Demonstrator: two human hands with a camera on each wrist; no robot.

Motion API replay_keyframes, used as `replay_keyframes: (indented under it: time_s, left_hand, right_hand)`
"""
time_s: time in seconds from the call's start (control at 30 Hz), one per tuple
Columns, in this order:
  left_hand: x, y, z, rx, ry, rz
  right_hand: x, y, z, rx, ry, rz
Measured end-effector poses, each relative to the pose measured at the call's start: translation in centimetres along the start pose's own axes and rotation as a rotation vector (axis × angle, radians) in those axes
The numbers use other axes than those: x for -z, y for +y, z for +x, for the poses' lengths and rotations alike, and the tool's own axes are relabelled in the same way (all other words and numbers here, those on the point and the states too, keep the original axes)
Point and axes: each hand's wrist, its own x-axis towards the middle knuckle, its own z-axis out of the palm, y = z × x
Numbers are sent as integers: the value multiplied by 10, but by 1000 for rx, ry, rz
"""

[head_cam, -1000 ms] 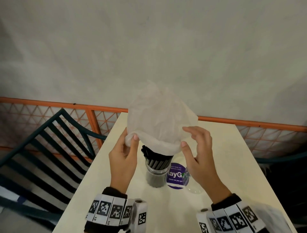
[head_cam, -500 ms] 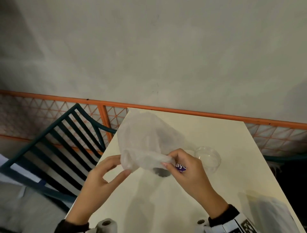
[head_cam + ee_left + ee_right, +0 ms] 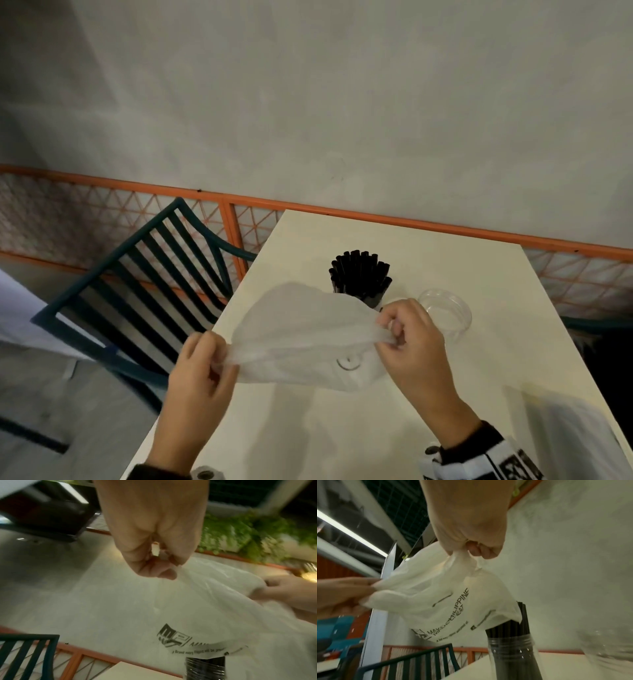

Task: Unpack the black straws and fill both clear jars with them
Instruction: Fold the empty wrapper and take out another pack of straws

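Observation:
A bundle of black straws (image 3: 359,274) stands upright in a clear jar (image 3: 513,655) near the middle of the cream table (image 3: 513,359). Just to its right stands a second clear jar (image 3: 445,315) with nothing in it. Both hands hold a thin white plastic bag (image 3: 301,335) stretched flat above the table, in front of the straws. My left hand (image 3: 219,359) pinches the bag's left edge, and my right hand (image 3: 394,329) grips a bunched corner on the right. The printed bag (image 3: 445,601) hangs slack and hides the lower part of the filled jar in the head view.
A dark green slatted chair (image 3: 137,291) stands at the table's left edge. An orange lattice railing (image 3: 411,222) and a grey wall run behind the table. Another pale plastic bag (image 3: 565,428) lies at the near right corner. A small round clear piece (image 3: 347,363) shows through the held bag.
The bag came up off the straws, then down and toward me. It is now stretched between both hands, and the straw tops stand uncovered.

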Motion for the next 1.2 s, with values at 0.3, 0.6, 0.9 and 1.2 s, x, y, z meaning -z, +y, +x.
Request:
replay_keyframes:
  time_s: [0.3, 0.6, 0.9, 1.2]
  left_hand:
    - [-7, -16, -11, 381, -237, -356]
    - [-14, -52, -9, 450, -690, -666]
    - [-16, -62, 1, 267, -724, -948]
    - [-22, -58, 18, -53, -222, -325]
  right_hand:
    - [-8, 19, -31, -700, -697, 683]
    - [-26, 24, -42, -712, -727, 648]
    - [-35, 13, -43, -644, -511, 400]
    - [-38, 19, -51, -630, -152, -134]
